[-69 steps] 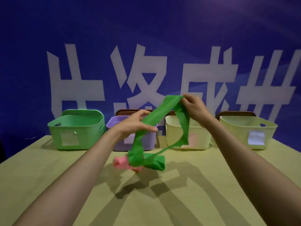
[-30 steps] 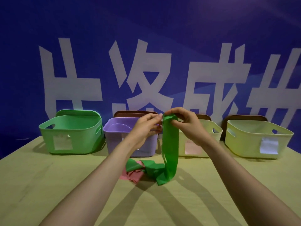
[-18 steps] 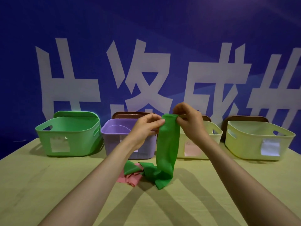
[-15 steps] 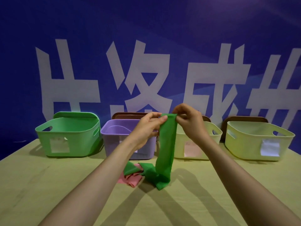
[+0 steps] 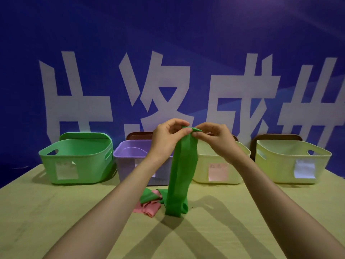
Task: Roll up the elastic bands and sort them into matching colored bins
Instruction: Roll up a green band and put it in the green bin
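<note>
Above the middle of the desk [image 5: 56,212], the person's two hands had come together, where a couple of seconds earlier they had been apart with the green elastic band [image 5: 182,171] spread as an open loop. The left hand [image 5: 168,139] and right hand [image 5: 214,141] each pinched its top end, fingertips nearly touching, and that end looked newly folded over. The band hung as a flat doubled strip, its lower end resting on the desk. I took that for the start of the roll; nothing had gone into a bin yet.

A pink elastic band [image 5: 149,208] lay crumpled beside the strip's foot, with a green fold on it that I could not tell apart from the held band. Along the far edge stood a green bin [image 5: 89,165], a purple bin [image 5: 127,161] and two pale yellow bins [image 5: 201,169] [image 5: 280,165]. Behind them hung a blue backdrop [image 5: 168,34] with large white characters.
</note>
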Available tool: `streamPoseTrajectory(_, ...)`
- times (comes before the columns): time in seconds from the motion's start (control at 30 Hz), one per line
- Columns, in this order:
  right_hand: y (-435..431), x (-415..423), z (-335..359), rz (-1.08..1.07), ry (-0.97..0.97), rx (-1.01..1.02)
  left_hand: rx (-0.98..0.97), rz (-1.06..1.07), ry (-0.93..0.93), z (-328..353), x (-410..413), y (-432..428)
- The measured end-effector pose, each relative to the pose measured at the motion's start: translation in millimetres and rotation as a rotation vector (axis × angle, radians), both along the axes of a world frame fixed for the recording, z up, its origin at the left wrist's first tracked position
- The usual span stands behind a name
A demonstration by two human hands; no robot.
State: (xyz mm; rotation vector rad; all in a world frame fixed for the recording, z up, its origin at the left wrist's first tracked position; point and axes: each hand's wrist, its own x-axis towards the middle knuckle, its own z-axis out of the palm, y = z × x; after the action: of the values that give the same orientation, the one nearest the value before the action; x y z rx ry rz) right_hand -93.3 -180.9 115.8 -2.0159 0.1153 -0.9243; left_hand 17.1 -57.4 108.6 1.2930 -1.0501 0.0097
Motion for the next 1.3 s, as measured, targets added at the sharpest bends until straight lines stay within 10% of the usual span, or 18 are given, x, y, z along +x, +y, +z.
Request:
streamPoseTrajectory(0.1,3.5,0.7,9.2,0.016,-0.029,0.018,-0.063,0.136,-0.078,3.5,-3.4,7.0)
streamPoseTrajectory(0.5,29.1,-5.1,30.5,0.115,-0.123,0.196,0.333,-0.429,0.388,-53.2,-16.8,16.1)
streamPoseTrajectory(0.63,29.8,-7.1,31.1,0.094,-0.176,0.246,0.647,-0.382,0.184,-76.7,-12.5,17.4)
streamPoseTrajectory(1.0,27.9,-19.7,16.9,0.092,-0.117,0.281,0.553,-0.412,0.165,-54.4,-38.0,55.1)
streamPoseTrajectory(1.3,36.6,-9.7,-89.8,0.198,0.232,0.457,0.788,-0.567,0.313,-107.2,-50.6,111.2)
